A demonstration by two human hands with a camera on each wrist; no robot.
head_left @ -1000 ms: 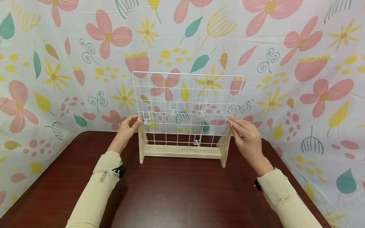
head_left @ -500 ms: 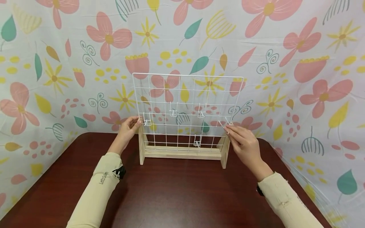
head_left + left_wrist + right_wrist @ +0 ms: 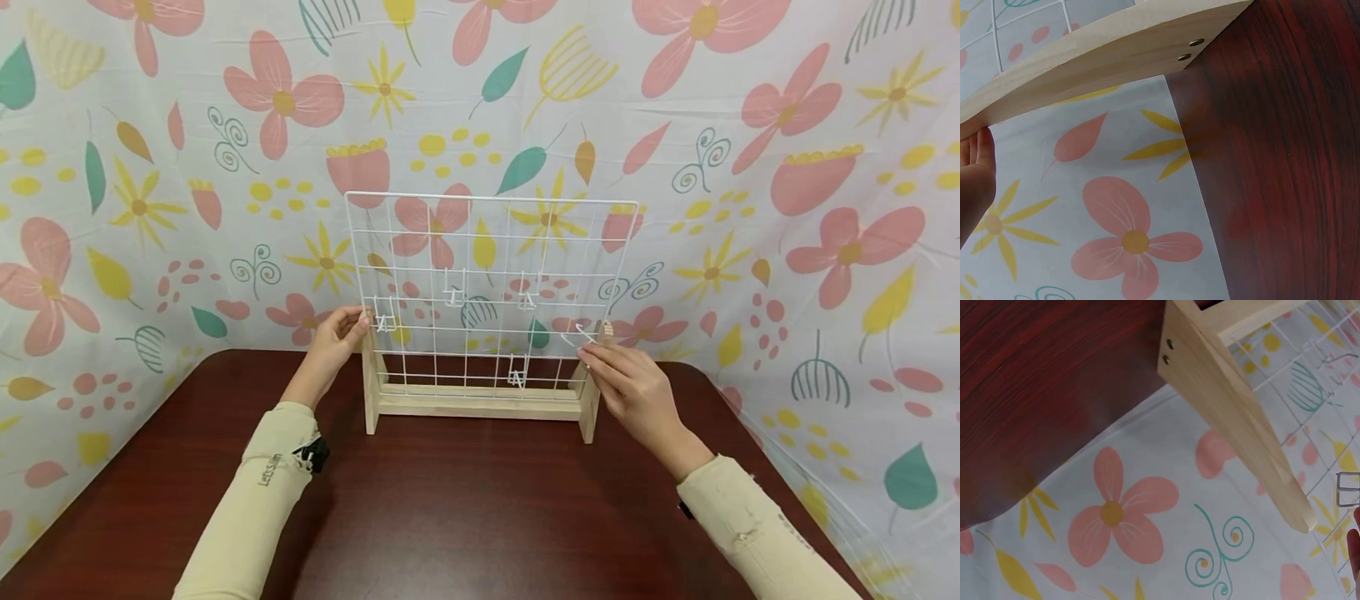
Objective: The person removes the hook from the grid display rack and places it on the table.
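A white wire grid panel [image 3: 491,242] stands upright in a pale wooden stand [image 3: 480,406]. My left hand [image 3: 335,337] grips the top of the stand's left upright [image 3: 1104,62], thumb in front. In the right hand [image 3: 637,385], thumb and fingers pinch a small white wire hook [image 3: 576,335], its two prongs pointing up and left over the grid's lower right part. The right wrist view catches this hook [image 3: 1348,489] beside the fingertips at the frame's edge. Several like hooks hang on the grid, among them one at the left [image 3: 386,323] and one low down [image 3: 517,377].
The stand rests on a dark red-brown wooden table [image 3: 465,500] with rounded back corners. Behind it hangs a white curtain [image 3: 285,192] printed with flowers and leaves. Metal bolt heads [image 3: 1169,344] show on the foot of the right upright [image 3: 1229,412].
My right hand has moved down and left from the grid's right edge, bringing the hook in front of the lower right squares. The left hand stays on its upright.
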